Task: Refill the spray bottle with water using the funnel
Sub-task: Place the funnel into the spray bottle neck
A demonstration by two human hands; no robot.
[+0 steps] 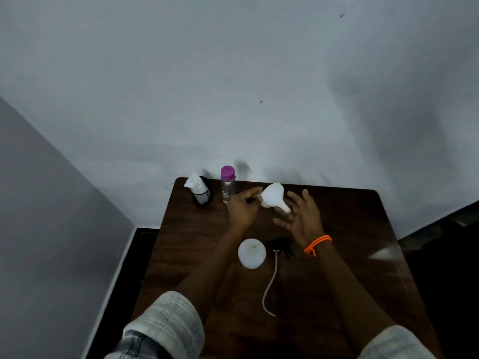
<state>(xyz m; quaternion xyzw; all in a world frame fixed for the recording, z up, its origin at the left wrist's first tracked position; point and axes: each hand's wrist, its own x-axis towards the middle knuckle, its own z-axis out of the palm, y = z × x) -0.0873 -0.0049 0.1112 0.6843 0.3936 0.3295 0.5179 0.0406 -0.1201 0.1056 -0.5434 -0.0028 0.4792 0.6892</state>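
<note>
Spray bottle [252, 253], white and round-bodied with its neck open to the camera, stands upright on the bench [350, 255] nearer the person than both hands, below and between the two forearms. Just to its right lies the black spray head [281, 247], its dip tube [270, 283] trailing toward the person. Farther out, the left hand [242, 207] pinches the white funnel [273, 196] at its rim, fingers curled on it. The funnel hangs tilted, its long axis running from the wide mouth at the far side down to the spout, which points toward the right hand [298, 216]. That hand is released, fingers spread, just beside the spout; whether it touches is unclear. The bottle's neck lies straight back toward the person from the funnel, so I judge the spout must swing down and inward. Beyond the left hand stand a purple-capped water bottle [228, 183] and a black mesh cup [202, 194] of tissues.
</note>
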